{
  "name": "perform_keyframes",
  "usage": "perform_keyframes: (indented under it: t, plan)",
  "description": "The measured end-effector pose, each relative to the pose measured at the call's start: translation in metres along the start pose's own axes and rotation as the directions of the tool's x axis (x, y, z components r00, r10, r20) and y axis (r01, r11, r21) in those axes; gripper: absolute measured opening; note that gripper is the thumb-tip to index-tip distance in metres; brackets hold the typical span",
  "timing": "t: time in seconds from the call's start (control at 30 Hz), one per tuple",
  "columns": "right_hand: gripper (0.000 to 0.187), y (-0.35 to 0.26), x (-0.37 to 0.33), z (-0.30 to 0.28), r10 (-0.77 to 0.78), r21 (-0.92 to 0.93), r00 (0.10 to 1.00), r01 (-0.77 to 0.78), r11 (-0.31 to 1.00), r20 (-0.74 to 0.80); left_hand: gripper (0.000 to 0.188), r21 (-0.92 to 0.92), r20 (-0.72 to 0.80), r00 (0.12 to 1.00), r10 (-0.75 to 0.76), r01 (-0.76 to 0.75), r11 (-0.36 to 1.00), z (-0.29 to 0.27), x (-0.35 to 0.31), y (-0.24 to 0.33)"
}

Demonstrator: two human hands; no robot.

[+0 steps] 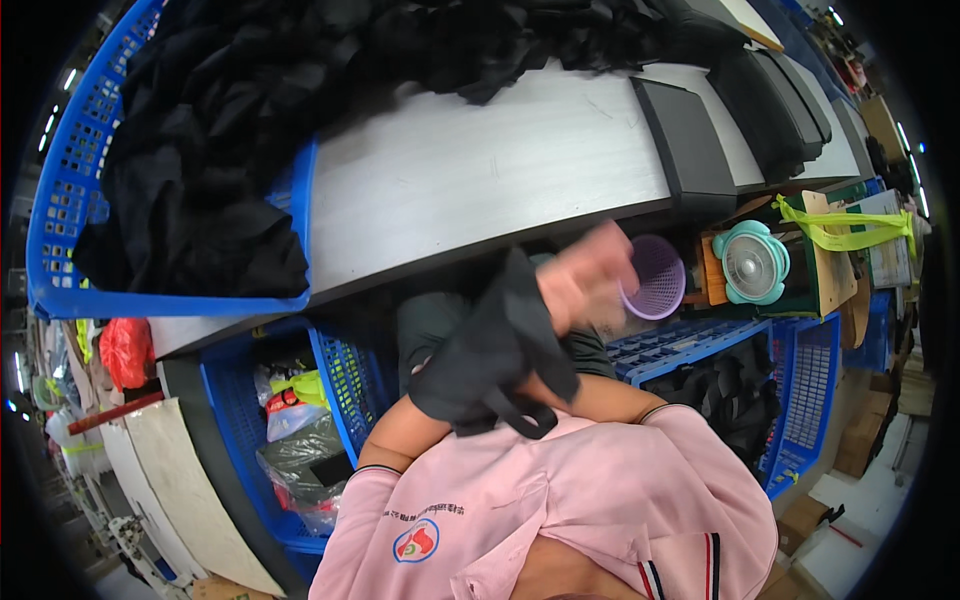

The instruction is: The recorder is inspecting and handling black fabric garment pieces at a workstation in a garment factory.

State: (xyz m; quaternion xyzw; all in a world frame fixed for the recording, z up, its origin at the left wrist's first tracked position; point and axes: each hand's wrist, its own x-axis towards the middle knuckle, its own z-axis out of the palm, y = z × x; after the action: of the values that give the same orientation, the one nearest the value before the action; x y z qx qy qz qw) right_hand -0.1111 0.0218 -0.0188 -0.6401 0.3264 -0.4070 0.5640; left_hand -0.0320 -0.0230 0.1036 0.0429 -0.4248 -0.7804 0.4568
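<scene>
A piece of black fabric (490, 345) with a loop of strap at its near edge lies around my left forearm like a sleeve. From its far end comes my left hand (590, 278), smeared by motion, so its fingers cannot be read. My right forearm crosses in front of my chest toward the fabric. At the fabric's near right side a little of my right hand (540, 388) shows; its fingers are hidden behind the cloth. A large heap of black fabric pieces (200, 150) fills a blue basket (75, 195) at the far left and spreads along the far side of the table.
The grey-white table (480, 170) lies ahead, with dark flat panels (685, 140) at its right. A purple wire bin (660, 275) and a teal fan (755, 262) stand to the right. Blue crates flank my lap; the right crate (800, 400) holds black fabric, the left crate (235, 420) bagged items.
</scene>
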Motion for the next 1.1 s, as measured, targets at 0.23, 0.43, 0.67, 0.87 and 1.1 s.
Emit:
perform_keyframes:
  t: [0.23, 0.43, 0.67, 0.87, 1.1]
  plan:
    - [0.016, -0.069, 0.030, -0.024, 0.265, -0.031, 0.910, -0.289, 0.957, -0.320, 0.067, 0.265, -0.847, 0.421, 0.324, -0.195, 0.945, -0.071, -0.017, 0.046]
    - [0.071, -0.116, 0.063, -0.020, -0.562, -0.629, 0.806, 0.341, 0.698, -0.187, 0.066, -0.024, -0.911, 0.407, 0.067, -0.214, 0.976, -0.050, -0.008, 0.028]
    - [0.035, -0.113, 0.068, -0.031, -0.500, -0.792, 0.844, 0.166, 0.587, -0.194, 0.052, 0.315, -0.881, 0.405, 0.245, 0.115, 0.942, -0.069, -0.034, -0.009]
    - [0.018, -0.108, 0.059, -0.088, 0.310, 0.442, 0.945, -0.234, 0.866, -0.107, 0.046, 0.798, -0.515, 0.821, 0.248, 0.353, 0.488, -0.026, -0.074, 0.048]
    - [0.028, -0.119, 0.084, -0.082, 0.287, 0.398, 0.929, -0.179, 0.900, -0.231, 0.051, 0.694, -0.601, 0.783, -0.160, 0.611, 0.381, -0.032, -0.081, 0.036]
